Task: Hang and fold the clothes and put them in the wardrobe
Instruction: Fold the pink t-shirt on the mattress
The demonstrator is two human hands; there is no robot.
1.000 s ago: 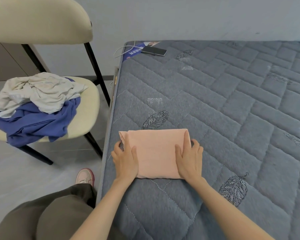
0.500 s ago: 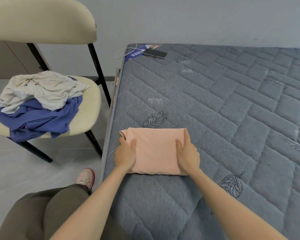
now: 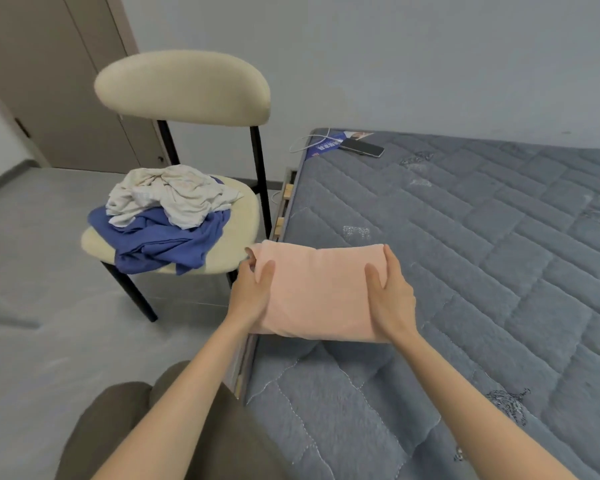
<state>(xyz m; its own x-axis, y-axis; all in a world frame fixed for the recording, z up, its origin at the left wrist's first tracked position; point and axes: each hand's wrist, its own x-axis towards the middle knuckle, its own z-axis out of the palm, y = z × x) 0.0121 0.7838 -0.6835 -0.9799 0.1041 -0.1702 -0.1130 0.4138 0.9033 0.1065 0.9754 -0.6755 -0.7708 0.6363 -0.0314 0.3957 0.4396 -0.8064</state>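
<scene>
Folded pink garment (image 3: pixel 319 289) now clear of mattress (image 3: pixel 482 254)

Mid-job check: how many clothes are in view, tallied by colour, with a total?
Peach: 1, folded garment, held between left hand and right hand.
Cream: 1, crumpled garment on the chair.
Blue: 1, blue garment under the cream one.
Total: 3.

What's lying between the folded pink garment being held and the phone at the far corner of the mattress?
Nothing: the head view shows only bare grey mattress between the folded pink garment and the phone.
</scene>
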